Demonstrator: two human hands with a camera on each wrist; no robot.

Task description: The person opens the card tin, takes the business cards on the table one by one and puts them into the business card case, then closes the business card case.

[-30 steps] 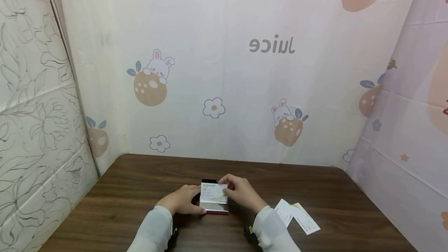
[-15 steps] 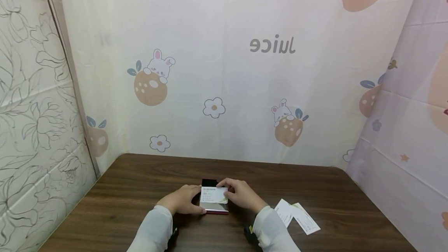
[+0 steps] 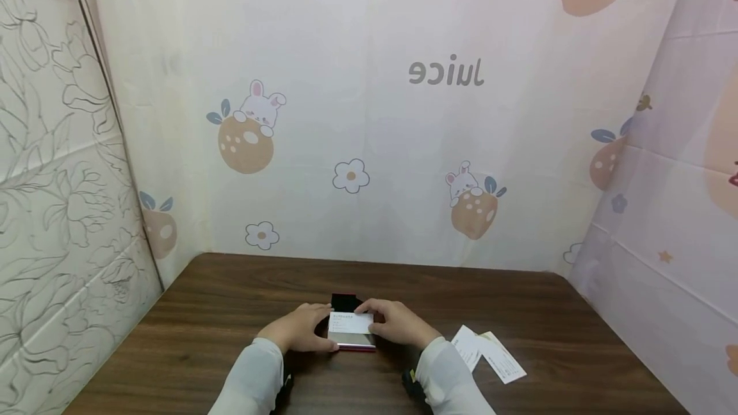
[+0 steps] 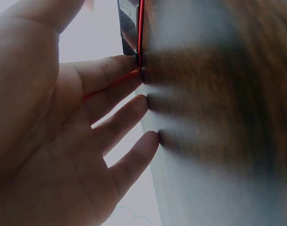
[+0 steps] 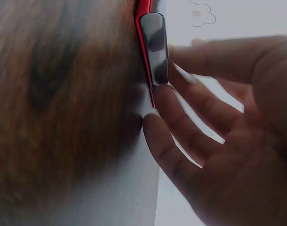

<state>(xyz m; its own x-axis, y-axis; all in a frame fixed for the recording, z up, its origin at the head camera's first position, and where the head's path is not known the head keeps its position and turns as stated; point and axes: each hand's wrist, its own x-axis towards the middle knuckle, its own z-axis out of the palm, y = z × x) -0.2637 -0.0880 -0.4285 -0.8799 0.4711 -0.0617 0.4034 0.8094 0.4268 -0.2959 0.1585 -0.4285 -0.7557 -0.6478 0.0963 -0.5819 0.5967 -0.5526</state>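
A slim red-edged business card case (image 3: 355, 340) lies on the table in front of me, its lid open at the back with a black inside (image 3: 343, 301). A white business card (image 3: 348, 322) lies over its silver front part. My left hand (image 3: 298, 330) holds the case by its left side, thumb at the front corner and fingers toward the back. With thumb and index finger, my right hand (image 3: 401, 324) holds the card at its right and back edges. In the right wrist view, the case (image 5: 155, 52) shows edge-on beside the fingers; the card's lower end is hard to make out.
Two more white cards (image 3: 503, 357) lie overlapping on the brown wooden table (image 3: 230, 303), right of the right forearm. A patterned curtain (image 3: 369, 223) hangs behind the table's far edge, with further sheets at both sides.
The card has slid toward me over the case, and more of the black inside shows behind it. My right hand has moved slightly nearer with it; the left stays in place.
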